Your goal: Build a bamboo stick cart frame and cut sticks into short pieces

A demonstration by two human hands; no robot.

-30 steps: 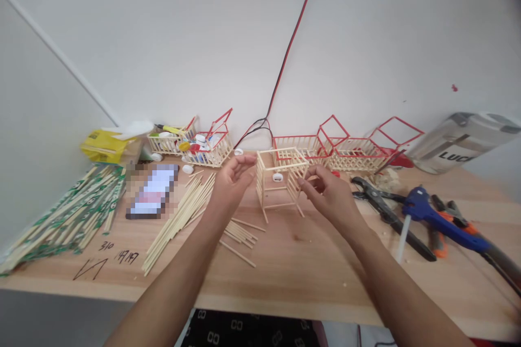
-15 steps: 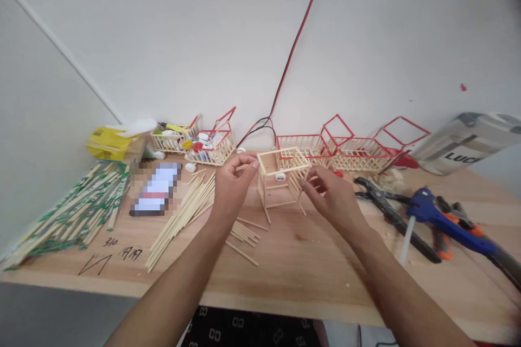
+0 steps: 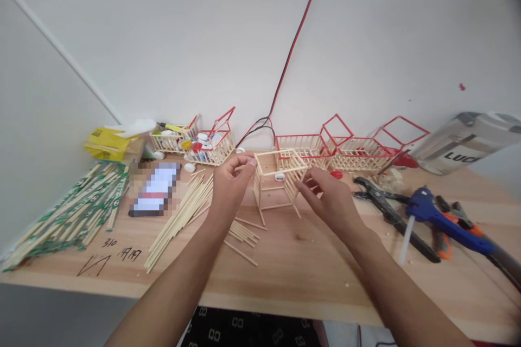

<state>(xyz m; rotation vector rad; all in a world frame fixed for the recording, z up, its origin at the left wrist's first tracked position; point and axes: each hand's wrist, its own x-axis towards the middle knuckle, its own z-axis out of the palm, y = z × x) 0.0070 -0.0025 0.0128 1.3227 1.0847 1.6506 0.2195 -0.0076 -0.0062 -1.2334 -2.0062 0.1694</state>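
Observation:
Between my hands is a small open box frame of pale bamboo sticks, with slatted sides and thin legs reaching down toward the tabletop. My left hand has thumb and fingers pinched on its upper left corner. On the opposite side, my right hand grips a side stick of the frame with bent fingers. A white bottle cap shows through the front of the frame; whether it is attached I cannot tell. Loose bamboo sticks lie beside my left forearm.
Behind stand red-trimmed stick carts, and a cart filled with caps. Pliers and a blue glue gun lie at right, near a tilted clear container. Wrapped chopsticks and a phone are at left.
The stick frame has shifted slightly left and tilted a little, its legs now slanting to the right. Both hands have moved left along with it.

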